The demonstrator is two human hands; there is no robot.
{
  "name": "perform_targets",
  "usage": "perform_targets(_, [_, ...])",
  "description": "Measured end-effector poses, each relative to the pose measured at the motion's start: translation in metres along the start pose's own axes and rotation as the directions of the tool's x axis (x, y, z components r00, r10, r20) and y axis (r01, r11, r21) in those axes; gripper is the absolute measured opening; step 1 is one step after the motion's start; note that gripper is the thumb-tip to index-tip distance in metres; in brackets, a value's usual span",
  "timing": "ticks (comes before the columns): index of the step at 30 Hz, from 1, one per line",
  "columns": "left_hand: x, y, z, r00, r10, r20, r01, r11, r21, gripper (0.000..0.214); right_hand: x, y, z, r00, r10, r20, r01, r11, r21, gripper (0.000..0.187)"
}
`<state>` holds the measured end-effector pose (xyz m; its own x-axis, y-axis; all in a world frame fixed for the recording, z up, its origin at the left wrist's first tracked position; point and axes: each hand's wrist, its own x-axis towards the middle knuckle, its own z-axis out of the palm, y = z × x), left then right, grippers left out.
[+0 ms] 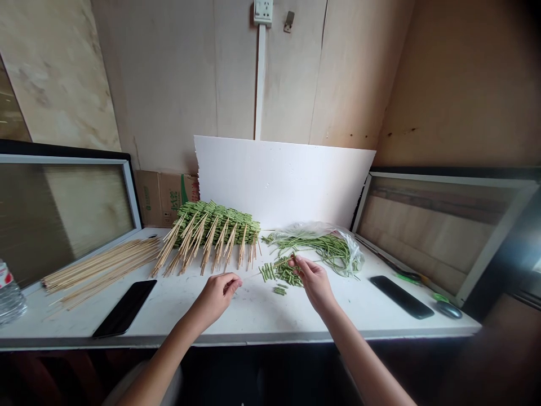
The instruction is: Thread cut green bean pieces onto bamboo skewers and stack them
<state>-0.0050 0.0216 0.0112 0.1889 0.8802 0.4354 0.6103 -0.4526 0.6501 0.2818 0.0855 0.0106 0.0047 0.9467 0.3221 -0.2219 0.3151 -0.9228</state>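
Observation:
My left hand (220,290) is closed, its fingertips pinched over the bare table left of the cut beans. From it a thin, faint bamboo skewer (282,261) runs up to the right, toward my other hand. My right hand (311,277) is closed in a pinch at the skewer's far end, and a small piece of green bean seems to sit between thumb and finger, though it is partly hidden. Below and behind those fingers lies a heap of cut green bean pieces (289,275). A short row of pieces (267,272) lies at its left, with a few more (279,290) in front.
Filled bean skewers (217,223) are stacked at the back left, sticks forward. Loose bamboo skewers (105,262) lie left. A clear bag (353,251) holds long green beans (325,245). Phones (124,309) (401,296), a mouse (448,309) and a bottle (10,296) are on the table (236,330).

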Motion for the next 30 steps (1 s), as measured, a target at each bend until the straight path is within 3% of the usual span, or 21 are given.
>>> perform_targets(7, [0.000, -0.001, 0.001, 1.000, 0.004, -0.020, -0.004, 1.000, -0.005, 0.031, 0.000, -0.001, -0.002, 0.999, -0.026, -0.043, 0.022, 0.997, -0.073, 0.037])
perform_targets(13, [0.000, 0.003, -0.003, 1.000, -0.006, -0.001, 0.006, 1.000, -0.014, 0.033, 0.000, -0.003, -0.006, 0.998, -0.027, -0.052, 0.025, 0.999, -0.043, 0.034])
perform_targets(21, [-0.001, 0.001, -0.003, 0.997, 0.074, 0.010, -0.074, 0.997, 0.008, 0.032, -0.003, -0.012, -0.001, 0.987, -0.085, -0.140, 0.068, 0.990, -0.121, 0.028])
perform_targets(30, [-0.001, -0.001, 0.003, 0.991, 0.133, -0.027, -0.132, 0.991, 0.037, 0.035, -0.008, -0.006, 0.005, 0.983, -0.096, -0.154, 0.079, 0.991, -0.110, 0.033])
